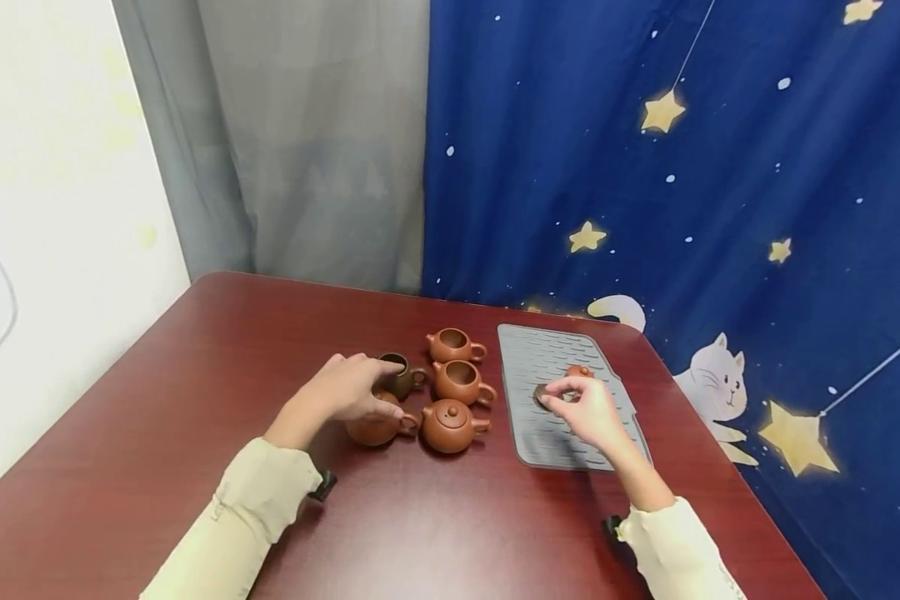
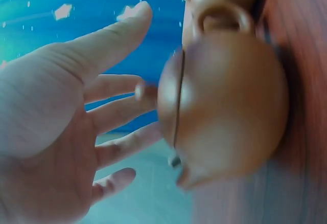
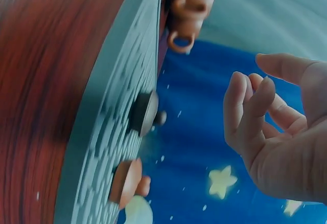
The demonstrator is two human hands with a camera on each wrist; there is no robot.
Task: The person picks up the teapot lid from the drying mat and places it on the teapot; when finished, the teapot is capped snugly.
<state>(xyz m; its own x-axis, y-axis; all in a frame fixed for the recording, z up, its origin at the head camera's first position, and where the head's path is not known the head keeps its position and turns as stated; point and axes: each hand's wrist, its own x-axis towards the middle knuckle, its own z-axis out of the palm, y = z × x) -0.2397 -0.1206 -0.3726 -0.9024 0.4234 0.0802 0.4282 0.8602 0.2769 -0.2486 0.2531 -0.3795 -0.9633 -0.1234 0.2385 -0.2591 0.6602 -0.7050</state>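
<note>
My left hand [image 1: 356,390] hovers over the teapots on the left with its fingers extended, holding nothing. Closest to it is a reddish-brown teapot [image 2: 230,101] with its lid on, beside the fingers in the left wrist view. A dark brown teapot [image 1: 401,379] without a lid stands just behind, partly hidden by that hand. Over the mat, my right hand [image 1: 588,410] has loosely bent fingers, thumb apart from them. Near its fingertips a dark lid [image 3: 145,114] lies on the mat, knob up. A reddish-brown lid [image 3: 125,183] lies close by.
A grey ribbed mat [image 1: 528,433] lies on the right of the dark red table [image 1: 435,533]. Between mat and left hand stand a lidded teapot [image 1: 450,429] and two lidless ones, a middle teapot [image 1: 457,383] and a far teapot [image 1: 453,346]. Curtains [image 1: 540,167] hang behind.
</note>
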